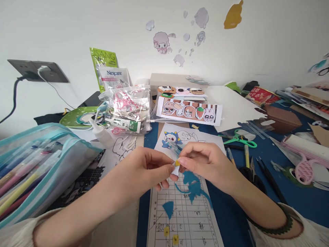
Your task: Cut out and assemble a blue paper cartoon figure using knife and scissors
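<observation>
A small white paper piece with a yellow patch [177, 164] is pinched between the fingertips of my left hand [154, 168] and my right hand [205, 161]. Both hands are closed on it, above a lined paper sheet [185, 219] with handwriting. Blue paper cutouts [194, 188] lie on the sheet below my hands, along with a separate blue triangle [168, 209]. Nearer to me are two small yellow pieces [175, 239]. Just beyond my fingers lies a drawing [173, 135] of a blue cartoon figure, with a clear pen-like object [174, 146] across it.
Green-handled scissors [240, 140], black tweezers [269, 176] and a pink tape roller [304, 168] lie on the right. On the left are a pencil case [38, 164] and a white glue bottle [101, 133]. Sticker sheets [190, 111] and a plastic bag [128, 109] stand behind.
</observation>
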`<state>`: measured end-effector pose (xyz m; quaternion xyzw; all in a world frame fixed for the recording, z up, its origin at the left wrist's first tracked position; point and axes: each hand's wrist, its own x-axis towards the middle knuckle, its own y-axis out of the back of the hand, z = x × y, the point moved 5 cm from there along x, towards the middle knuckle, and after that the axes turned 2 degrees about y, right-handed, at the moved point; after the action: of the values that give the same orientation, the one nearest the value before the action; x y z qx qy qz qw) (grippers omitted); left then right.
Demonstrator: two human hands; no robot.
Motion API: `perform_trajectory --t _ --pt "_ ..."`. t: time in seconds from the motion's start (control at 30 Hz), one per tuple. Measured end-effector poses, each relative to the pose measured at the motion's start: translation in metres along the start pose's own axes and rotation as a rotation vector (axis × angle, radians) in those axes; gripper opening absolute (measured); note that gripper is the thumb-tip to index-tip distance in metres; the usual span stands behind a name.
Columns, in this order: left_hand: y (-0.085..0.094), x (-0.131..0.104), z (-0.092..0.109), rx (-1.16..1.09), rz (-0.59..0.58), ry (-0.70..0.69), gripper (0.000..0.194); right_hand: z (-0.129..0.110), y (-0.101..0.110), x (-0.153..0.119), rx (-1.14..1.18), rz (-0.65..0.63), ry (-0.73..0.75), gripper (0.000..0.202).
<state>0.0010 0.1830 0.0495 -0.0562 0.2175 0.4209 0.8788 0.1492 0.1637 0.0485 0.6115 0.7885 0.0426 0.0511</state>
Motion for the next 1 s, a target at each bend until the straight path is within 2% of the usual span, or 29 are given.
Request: perform_trajectory --t 0.37,0.7,0.9,1.0 --pt "-0.0012 0.0007 -0.0021 -0.060 -0.043 0.005 0.011 -0.0027 -0.0009 -0.0014 -0.023 0.018 0.024 0.013" --pt "-0.0013 0.0005 -0.0002 -0.002 -0.012 0.006 0.015 -0.0058 -0.0007 -0.0042 -0.062 0.056 0.064 0.013" --pt "-0.0015 -0.0010 0.0005 0.031 0.029 -0.030 0.016 -0.0024 -0.0005 -0.0029 0.098 0.004 0.057 0.023" --pt "-0.0014 -0.0010 0.0013 0.032 0.034 -0.027 0.016 -0.0004 -0.0021 -0.0027 0.139 -0.035 0.046 0.015"
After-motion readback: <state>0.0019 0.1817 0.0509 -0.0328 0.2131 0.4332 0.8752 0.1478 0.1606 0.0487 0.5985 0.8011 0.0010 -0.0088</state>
